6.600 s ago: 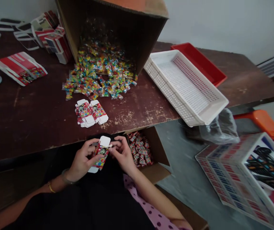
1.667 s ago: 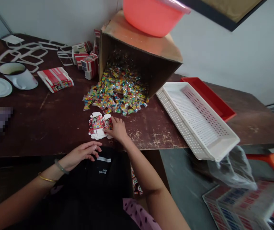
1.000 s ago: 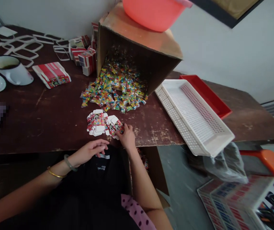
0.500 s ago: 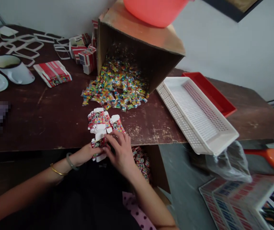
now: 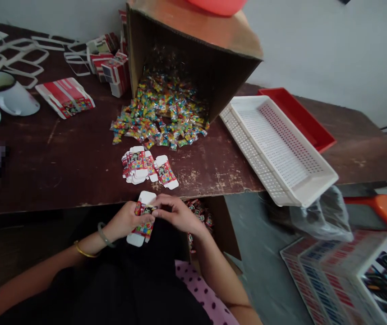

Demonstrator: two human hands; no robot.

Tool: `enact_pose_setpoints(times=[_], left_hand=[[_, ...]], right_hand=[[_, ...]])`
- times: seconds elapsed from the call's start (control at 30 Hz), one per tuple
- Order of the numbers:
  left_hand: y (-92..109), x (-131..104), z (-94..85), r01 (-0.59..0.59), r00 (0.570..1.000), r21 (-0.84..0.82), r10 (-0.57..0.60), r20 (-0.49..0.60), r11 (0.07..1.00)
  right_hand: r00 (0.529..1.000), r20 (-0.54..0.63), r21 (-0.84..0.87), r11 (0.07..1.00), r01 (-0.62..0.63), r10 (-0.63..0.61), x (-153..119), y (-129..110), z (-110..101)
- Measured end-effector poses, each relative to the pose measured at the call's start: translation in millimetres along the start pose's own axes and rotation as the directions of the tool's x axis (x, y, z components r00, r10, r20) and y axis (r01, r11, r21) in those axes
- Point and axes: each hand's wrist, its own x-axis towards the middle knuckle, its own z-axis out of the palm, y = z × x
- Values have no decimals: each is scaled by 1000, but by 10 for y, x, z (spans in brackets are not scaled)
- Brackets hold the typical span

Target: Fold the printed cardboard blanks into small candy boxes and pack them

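Just off the table's front edge, a small red and white candy box [image 5: 143, 229] with white end flaps is held between both hands. My left hand [image 5: 126, 220] is closed on its left side, thumb across the printed front. My right hand [image 5: 176, 214] pinches the box's right edge with thumb and fingertips. Beyond them on the table lies a pile of flat printed boxes [image 5: 135, 164], with one more flat box [image 5: 166, 172] to its right. Wrapped colourful candies [image 5: 163, 124] spill from a cardboard box [image 5: 196, 34] lying on its side.
A white perforated basket [image 5: 278, 149] overlaps a red tray [image 5: 301, 119] on the right. Below the edge, an open carton [image 5: 218, 225] holds many small filled packets. A mug [image 5: 17, 97], a red and white package [image 5: 66, 97] and stacked packages [image 5: 112, 67] stand left.
Both hands have drawn the box back from the table edge toward my body, so more of its printed front shows. The view has shifted slightly.
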Motion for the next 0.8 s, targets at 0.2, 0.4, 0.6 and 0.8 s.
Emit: enact_pose_setpoints(times=[0.2, 0.4, 0.6, 0.8], left_hand=[[-181, -161, 177, -172, 942, -33, 155, -299, 984], [-274, -384, 158, -88, 996, 14, 88, -13, 996], [-233, -460, 147, -24, 1000, 57, 23, 19, 998], [-272, -376, 183, 383, 924, -485, -324, 205, 786]], right_hand=[[936, -287, 322, 941, -104, 202, -264, 290, 377], [892, -60, 718, 640, -274, 448, -508, 478, 542], [899, 43, 657, 666, -354, 436, -528, 561, 584], [972, -185, 114, 986, -124, 144, -497, 389, 552]])
